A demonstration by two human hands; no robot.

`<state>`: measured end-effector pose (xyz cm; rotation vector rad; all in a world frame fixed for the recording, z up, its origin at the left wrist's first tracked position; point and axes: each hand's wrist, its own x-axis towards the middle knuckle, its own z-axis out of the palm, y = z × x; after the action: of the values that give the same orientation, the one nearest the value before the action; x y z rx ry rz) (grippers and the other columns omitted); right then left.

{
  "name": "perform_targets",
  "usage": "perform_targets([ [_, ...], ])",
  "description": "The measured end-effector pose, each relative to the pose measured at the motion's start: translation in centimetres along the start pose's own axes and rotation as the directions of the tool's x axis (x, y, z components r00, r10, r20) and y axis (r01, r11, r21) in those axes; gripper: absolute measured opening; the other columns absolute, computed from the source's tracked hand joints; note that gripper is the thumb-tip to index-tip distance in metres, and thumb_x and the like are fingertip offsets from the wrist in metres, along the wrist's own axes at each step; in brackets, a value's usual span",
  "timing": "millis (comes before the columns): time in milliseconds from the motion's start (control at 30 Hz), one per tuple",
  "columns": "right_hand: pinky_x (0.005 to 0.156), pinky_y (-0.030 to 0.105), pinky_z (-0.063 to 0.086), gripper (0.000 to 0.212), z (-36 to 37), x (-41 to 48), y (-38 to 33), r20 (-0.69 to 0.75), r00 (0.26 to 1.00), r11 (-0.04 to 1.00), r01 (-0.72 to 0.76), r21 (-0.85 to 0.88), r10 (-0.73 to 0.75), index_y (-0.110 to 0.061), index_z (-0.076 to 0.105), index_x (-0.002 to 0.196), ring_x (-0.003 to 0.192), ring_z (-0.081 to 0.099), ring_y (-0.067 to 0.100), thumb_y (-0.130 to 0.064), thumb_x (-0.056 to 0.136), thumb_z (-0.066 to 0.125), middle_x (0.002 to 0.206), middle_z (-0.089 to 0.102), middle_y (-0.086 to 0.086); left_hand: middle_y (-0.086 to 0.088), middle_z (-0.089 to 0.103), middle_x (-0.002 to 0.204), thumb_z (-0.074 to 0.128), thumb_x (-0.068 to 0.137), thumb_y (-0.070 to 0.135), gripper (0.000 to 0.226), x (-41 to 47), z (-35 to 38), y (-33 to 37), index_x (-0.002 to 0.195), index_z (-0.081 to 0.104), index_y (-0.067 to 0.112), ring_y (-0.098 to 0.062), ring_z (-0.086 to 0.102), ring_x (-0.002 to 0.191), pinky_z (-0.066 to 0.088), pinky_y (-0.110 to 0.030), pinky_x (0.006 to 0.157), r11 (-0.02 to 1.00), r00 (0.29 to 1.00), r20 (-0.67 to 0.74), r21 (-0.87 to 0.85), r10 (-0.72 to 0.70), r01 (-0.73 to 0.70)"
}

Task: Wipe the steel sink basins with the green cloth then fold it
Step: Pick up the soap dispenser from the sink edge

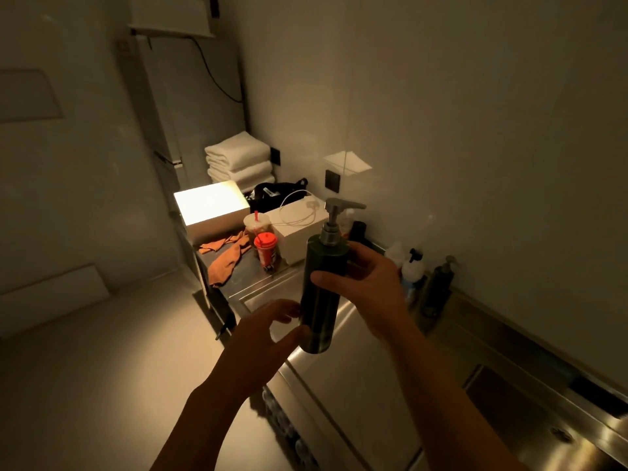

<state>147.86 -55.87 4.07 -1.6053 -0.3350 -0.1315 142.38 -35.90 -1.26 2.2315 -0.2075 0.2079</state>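
My right hand (368, 287) grips a tall dark green pump bottle (323, 283) with a steel pump head, held up above the left steel sink basin (367, 375). Fingers spread, my left hand (268, 334) hovers at the bottle's lower left, its fingertips close to the base; contact is unclear. A second steel basin (530, 423) lies at the lower right. No green cloth is visible.
On the steel counter (258, 283) to the left lie an orange cloth (226, 258), two drink cups (265, 249), white boxes (295, 226), a black bag and stacked white towels (238, 161). More pump bottles (438, 283) stand along the wall behind the sink.
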Motion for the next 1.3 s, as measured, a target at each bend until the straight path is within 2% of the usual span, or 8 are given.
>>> perform_targets([
  [167,0.099,0.048,0.053,0.051,-3.4,5.6,1.6,-0.047,0.999,0.999,-0.019,-0.046,0.017,-0.030,0.068,0.120,0.114,0.068,0.014,-0.027,0.073,0.087,0.117,0.073,-0.007,0.021,0.064,0.116,0.068,0.094,0.040,0.034,7.6,2.0,0.4,0.126,0.060,0.037,0.002,0.059,0.108,0.051,-0.040,0.100,0.999,0.997,0.079,0.021,0.023,-0.025],
  [533,0.078,0.014,0.055,0.049,-10.5,11.0,4.8,-0.272,0.962,0.992,-0.060,-0.112,0.027,-0.039,0.068,0.113,0.107,0.068,-0.001,-0.030,0.070,0.090,0.112,0.073,-0.019,0.024,0.063,0.111,0.069,0.094,0.040,0.029,19.1,8.8,-0.2,0.122,0.062,0.041,0.004,0.060,0.103,0.052,-0.035,0.094,0.991,0.961,0.245,-0.032,0.131,-0.127],
  [733,0.099,0.050,0.055,0.061,-14.3,11.1,6.8,-0.466,0.883,0.982,-0.127,-0.137,0.050,-0.028,0.069,0.121,0.114,0.068,0.016,-0.031,0.065,0.093,0.118,0.073,-0.007,0.027,0.063,0.112,0.064,0.093,0.049,0.035,24.3,14.5,-0.6,0.127,0.060,0.043,0.008,0.059,0.104,0.050,-0.026,0.091,0.968,0.878,0.407,-0.103,0.251,-0.229],
  [833,0.087,0.035,0.061,0.055,-15.8,10.5,7.4,-0.568,0.823,0.980,-0.132,-0.148,0.025,-0.027,0.071,0.117,0.106,0.072,0.012,-0.021,0.067,0.093,0.112,0.076,-0.006,0.027,0.062,0.116,0.066,0.092,0.047,0.038,26.3,17.4,-0.2,0.129,0.060,0.042,0.010,0.056,0.107,0.047,-0.019,0.091,0.955,0.834,0.467,-0.137,0.295,-0.261],
  [933,0.079,0.015,0.056,0.058,-17.3,9.7,8.0,-0.650,0.760,0.974,-0.168,-0.150,0.031,-0.035,0.071,0.116,0.106,0.070,0.004,-0.032,0.062,0.094,0.114,0.075,-0.012,0.024,0.060,0.121,0.069,0.092,0.045,0.038,27.7,20.5,0.5,0.129,0.060,0.040,0.007,0.055,0.112,0.042,-0.016,0.093,0.950,0.800,0.512,-0.177,0.312,-0.257],
  [1067,0.085,0.027,0.059,0.061,-19.7,8.8,9.4,-0.718,0.694,0.966,-0.215,-0.144,0.047,-0.038,0.070,0.115,0.109,0.069,0.006,-0.038,0.059,0.093,0.117,0.074,-0.012,0.020,0.063,0.124,0.070,0.092,0.044,0.038,29.1,24.4,1.3,0.129,0.061,0.038,0.002,0.058,0.116,0.050,-0.028,0.100,0.937,0.733,0.584,-0.236,0.349,-0.258],
  [1133,0.082,0.023,0.059,0.059,-20.8,8.5,10.4,-0.728,0.684,0.966,-0.218,-0.138,0.050,-0.037,0.071,0.115,0.110,0.069,0.007,-0.032,0.061,0.093,0.117,0.074,-0.011,0.023,0.063,0.121,0.071,0.092,0.043,0.037,29.6,26.1,1.4,0.128,0.062,0.037,0.002,0.058,0.115,0.050,-0.031,0.101,0.936,0.709,0.611,-0.250,0.352,-0.249],
  [1300,0.082,0.018,0.057,0.059,-22.9,8.4,13.3,-0.745,0.663,0.964,-0.241,-0.111,0.080,-0.032,0.070,0.118,0.111,0.069,0.008,-0.029,0.064,0.093,0.118,0.073,-0.009,0.031,0.057,0.114,0.069,0.091,0.045,0.039,30.4,29.6,0.9,0.129,0.059,0.042,0.010,0.054,0.108,0.043,-0.021,0.095,0.938,0.692,0.632,-0.218,0.347,-0.271],
])
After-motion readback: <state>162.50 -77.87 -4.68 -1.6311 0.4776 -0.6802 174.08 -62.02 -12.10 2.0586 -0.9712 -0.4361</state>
